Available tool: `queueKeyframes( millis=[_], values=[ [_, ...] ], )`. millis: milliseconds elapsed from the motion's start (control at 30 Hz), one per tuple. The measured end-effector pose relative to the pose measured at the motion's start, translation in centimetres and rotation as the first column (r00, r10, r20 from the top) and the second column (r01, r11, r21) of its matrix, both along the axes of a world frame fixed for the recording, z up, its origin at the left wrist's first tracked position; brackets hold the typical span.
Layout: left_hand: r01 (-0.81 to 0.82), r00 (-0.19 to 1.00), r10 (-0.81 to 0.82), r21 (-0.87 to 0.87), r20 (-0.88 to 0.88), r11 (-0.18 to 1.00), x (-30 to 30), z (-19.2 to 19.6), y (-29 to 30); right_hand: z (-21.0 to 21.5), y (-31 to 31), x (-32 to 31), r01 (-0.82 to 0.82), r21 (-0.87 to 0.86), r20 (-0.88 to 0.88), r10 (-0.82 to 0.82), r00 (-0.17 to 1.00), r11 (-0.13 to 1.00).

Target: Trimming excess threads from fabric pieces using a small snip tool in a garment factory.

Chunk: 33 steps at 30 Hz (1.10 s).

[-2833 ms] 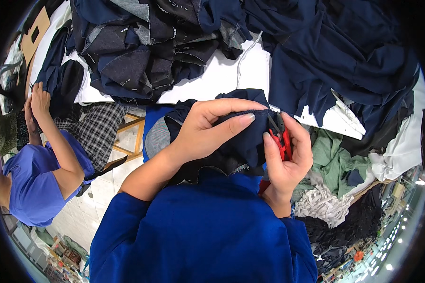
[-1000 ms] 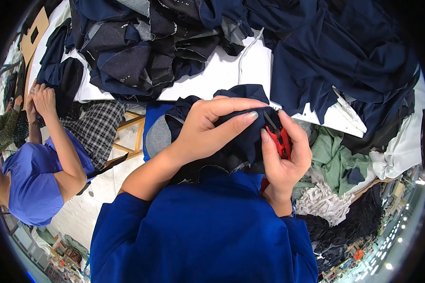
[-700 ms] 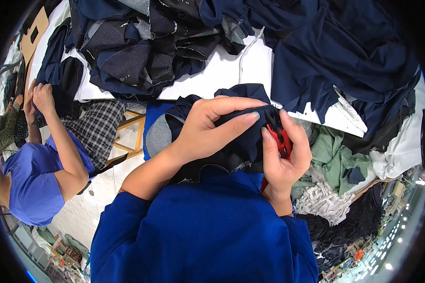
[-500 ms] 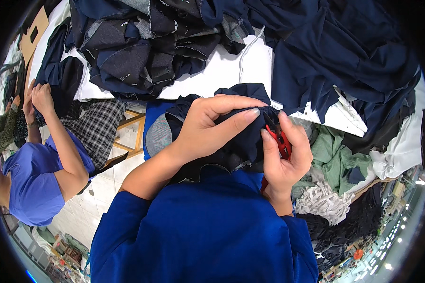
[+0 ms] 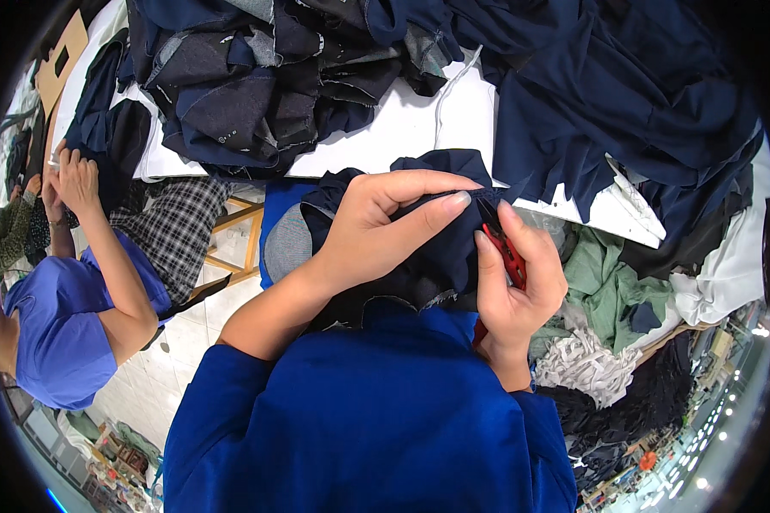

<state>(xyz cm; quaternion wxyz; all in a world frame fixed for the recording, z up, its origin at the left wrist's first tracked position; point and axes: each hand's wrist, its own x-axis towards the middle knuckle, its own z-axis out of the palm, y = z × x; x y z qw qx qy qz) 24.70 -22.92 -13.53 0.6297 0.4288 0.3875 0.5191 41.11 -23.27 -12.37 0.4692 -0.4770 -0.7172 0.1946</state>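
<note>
My left hand pinches the edge of a dark navy garment between thumb and fingers, over my lap. Close by on the right, my right hand is closed around red-handled thread snips. Their dark blades point up at the pinched fabric edge, and whether they touch it I cannot tell. Some of the snips is hidden behind my fingers. The garment hangs down below my left wrist, showing a frayed edge and a grey inner patch.
Piles of dark cut garments and navy fabric lie on the white table. A co-worker in a purple top handles dark cloth at left. Green cloth and white scraps are heaped at right.
My hands and the snips have hardly moved; the right hand has shifted very slightly. The co-worker's hand at left has moved a little.
</note>
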Motion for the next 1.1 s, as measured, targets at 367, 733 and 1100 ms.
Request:
queueKeyframes(
  millis=[367, 733, 1100],
  values=[
    [0.014, 1.0, -0.015, 0.022, 0.001, 1.0, 0.2, -0.2, 0.2, 0.2, 0.0, 0.1, 0.017, -0.054, -0.038, -0.019, 0.999, 0.998],
    [0.058, 0.998, -0.058, 0.01, 0.018, 0.998, 0.1, 0.1, 0.4, -0.4, -0.3, 0.3, 0.011, -0.147, -0.247, -0.047, 0.968, 0.989],
    [0.13, 0.991, -0.128, 0.058, -0.028, 0.99, -0.6, 0.2, 0.2, 0.4, 2.2, 0.8, -0.432, -0.473, -0.701, -0.032, 0.712, 0.768]
  ],
)
